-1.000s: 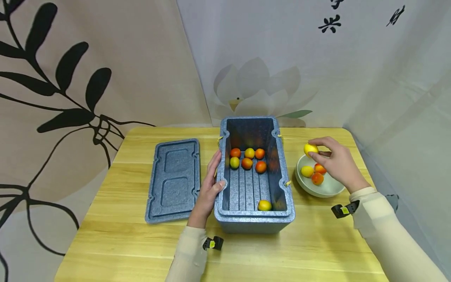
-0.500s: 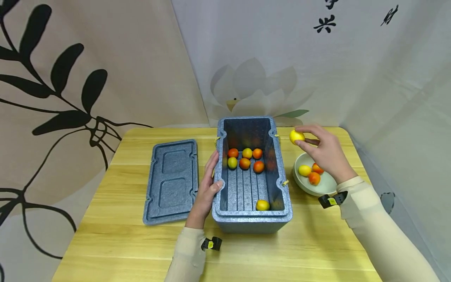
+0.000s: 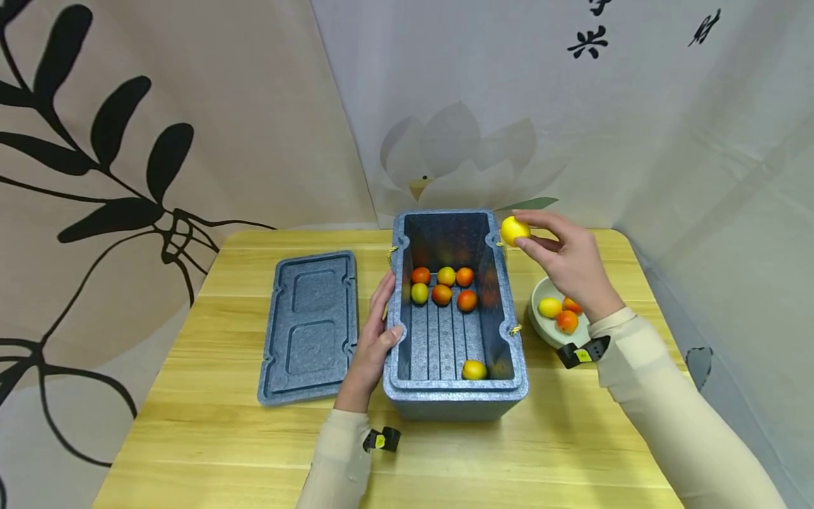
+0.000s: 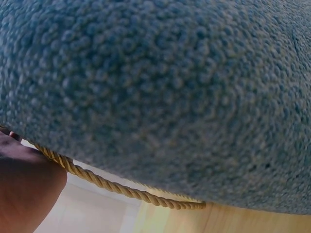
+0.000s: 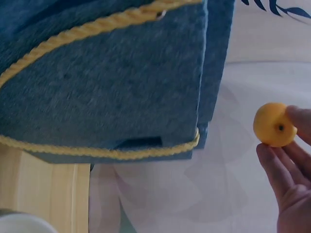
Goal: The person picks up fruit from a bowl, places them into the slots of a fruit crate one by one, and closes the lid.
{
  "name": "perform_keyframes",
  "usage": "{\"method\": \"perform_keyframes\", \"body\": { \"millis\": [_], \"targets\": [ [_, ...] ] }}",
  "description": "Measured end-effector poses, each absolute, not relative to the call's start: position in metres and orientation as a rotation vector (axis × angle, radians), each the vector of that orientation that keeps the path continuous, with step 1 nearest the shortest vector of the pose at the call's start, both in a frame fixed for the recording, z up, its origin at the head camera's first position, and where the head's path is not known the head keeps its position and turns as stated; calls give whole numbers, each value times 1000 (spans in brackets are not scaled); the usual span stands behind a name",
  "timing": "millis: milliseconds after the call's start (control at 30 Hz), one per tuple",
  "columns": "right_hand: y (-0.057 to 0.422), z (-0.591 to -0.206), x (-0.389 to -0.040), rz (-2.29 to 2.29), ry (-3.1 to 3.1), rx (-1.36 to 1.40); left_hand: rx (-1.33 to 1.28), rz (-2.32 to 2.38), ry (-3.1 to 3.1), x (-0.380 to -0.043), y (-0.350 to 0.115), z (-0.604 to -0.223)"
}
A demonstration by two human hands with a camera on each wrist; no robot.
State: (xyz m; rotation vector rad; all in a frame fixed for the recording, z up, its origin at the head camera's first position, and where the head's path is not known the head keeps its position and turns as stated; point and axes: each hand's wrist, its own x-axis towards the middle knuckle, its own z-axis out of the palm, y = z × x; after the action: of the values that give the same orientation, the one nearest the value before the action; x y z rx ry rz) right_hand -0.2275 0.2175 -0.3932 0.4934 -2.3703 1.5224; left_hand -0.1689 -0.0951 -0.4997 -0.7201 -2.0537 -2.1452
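My right hand (image 3: 569,261) pinches a small round yellow fruit (image 3: 515,230) between thumb and fingers, just right of the far corner of a blue-grey foam box (image 3: 456,385). The right wrist view shows a dark stem spot on this fruit (image 5: 274,124). My left hand (image 3: 372,346) rests against the box's left side, fingers extended along the outside and thumb on the rim. Inside the box, several red-orange and yellow fruits (image 3: 441,295) lie toward the far end. One yellow fruit (image 3: 474,370) is at the near end.
A pale bowl (image 3: 566,343) with a yellow fruit and orange fruits stands right of the box, partly behind my right hand. The box's lid (image 3: 308,329) lies flat on the wooden table (image 3: 210,396) at left. Yellow rope (image 5: 102,153) runs along the box's side.
My right hand has lifted the yellow fruit from above the bowl and carried it left and away from me, toward the box's far right corner. My left hand stays in place.
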Motion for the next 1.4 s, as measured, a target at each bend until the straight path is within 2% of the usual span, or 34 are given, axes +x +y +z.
{"method": "perform_keyframes", "body": {
  "millis": [400,533,767,1400],
  "targets": [
    [183,-366,-217,1566,-2361,673,-734,-2150,-2045,-169,-95,-501],
    [176,-367,-221,1554,-2356,714,-724,-2151,-2049,-169,-95,-501],
    [179,-397,-244,1459,-2402,740,-712,-2154,-2051,-169,-95,-500],
    [170,-401,-252,1521,-2461,703,-715,-2168,-2046,-169,-95,-500]
  ]
}}
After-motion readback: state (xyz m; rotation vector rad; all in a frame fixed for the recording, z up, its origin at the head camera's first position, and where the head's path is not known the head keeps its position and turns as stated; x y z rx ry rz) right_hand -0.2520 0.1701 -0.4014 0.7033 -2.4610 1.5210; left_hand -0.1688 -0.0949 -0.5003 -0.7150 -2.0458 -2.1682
